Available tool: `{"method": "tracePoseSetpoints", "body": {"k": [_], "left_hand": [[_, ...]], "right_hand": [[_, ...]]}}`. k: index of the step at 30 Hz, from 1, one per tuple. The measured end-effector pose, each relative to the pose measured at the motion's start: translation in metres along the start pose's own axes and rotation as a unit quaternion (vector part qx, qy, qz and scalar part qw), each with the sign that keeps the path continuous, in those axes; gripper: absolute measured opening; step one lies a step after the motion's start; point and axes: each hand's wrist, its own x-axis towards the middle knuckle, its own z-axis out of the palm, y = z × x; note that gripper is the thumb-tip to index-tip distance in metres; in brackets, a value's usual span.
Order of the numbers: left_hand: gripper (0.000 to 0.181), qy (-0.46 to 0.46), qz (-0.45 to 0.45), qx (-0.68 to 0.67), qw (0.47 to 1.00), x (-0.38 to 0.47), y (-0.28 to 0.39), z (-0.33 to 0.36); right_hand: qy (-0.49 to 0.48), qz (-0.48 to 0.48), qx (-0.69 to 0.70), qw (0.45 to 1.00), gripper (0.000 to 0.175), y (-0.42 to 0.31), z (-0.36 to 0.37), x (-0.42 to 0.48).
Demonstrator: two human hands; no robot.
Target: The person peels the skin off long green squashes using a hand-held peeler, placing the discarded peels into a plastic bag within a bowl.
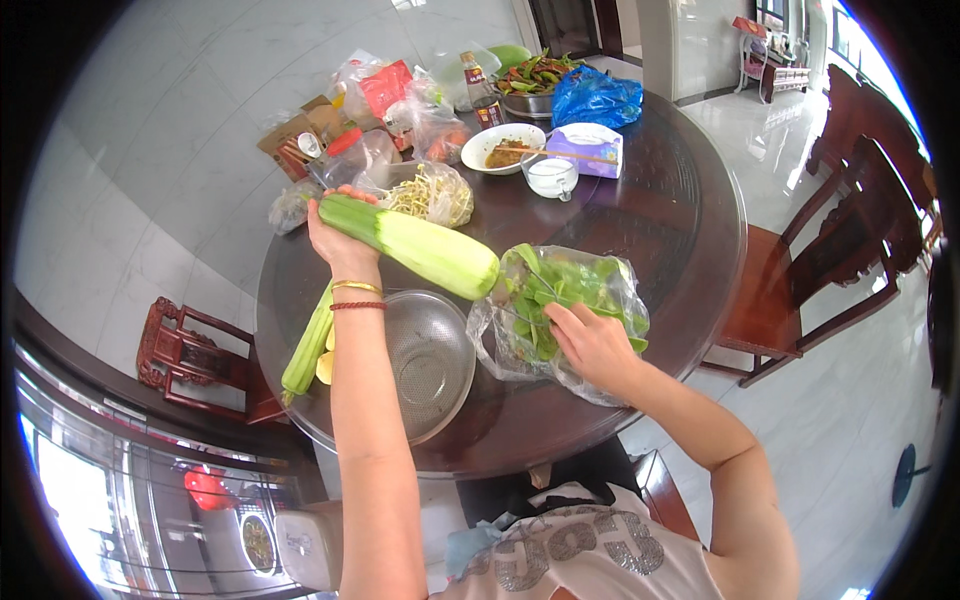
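Observation:
My left hand holds up a long, partly peeled green squash by its dark green end. The pale peeled end points right. In my right hand is a thin metal-framed tool, apparently a peeler; its head is hard to make out. It is over a clear plastic bag of leafy greens. Below the squash stands a perforated metal colander, partly hidden by my left forearm. Left of that forearm lie another long green vegetable and a yellowish piece.
The round dark wooden table also bears bagged bean sprouts, a white bowl, a glass cup, a tissue pack, a sauce bottle and a blue bag. Wooden chairs stand around it.

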Motion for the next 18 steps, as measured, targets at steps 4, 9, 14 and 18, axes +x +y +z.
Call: {"method": "tracePoseSetpoints", "body": {"k": [4, 9, 14, 18], "left_hand": [[0.041, 0.003, -0.007, 0.068, 0.998, -0.007, -0.007, 0.003], [0.040, 0.021, -0.044, -0.008, 0.999, -0.013, -0.022, 0.011], [0.044, 0.027, -0.042, 0.037, 0.998, -0.004, -0.030, -0.005], [0.047, 0.065, -0.002, 0.019, 0.998, 0.006, -0.007, -0.006]], "right_hand": [[0.026, -0.006, 0.022, 0.999, 0.025, -0.008, -0.007, 0.008], [-0.011, -0.004, -0.028, 1.000, 0.027, -0.002, -0.004, 0.008], [-0.006, -0.005, -0.031, 0.999, 0.028, 0.006, 0.000, -0.007], [-0.026, 0.018, -0.054, 0.998, 0.028, 0.017, -0.001, -0.025]]}}
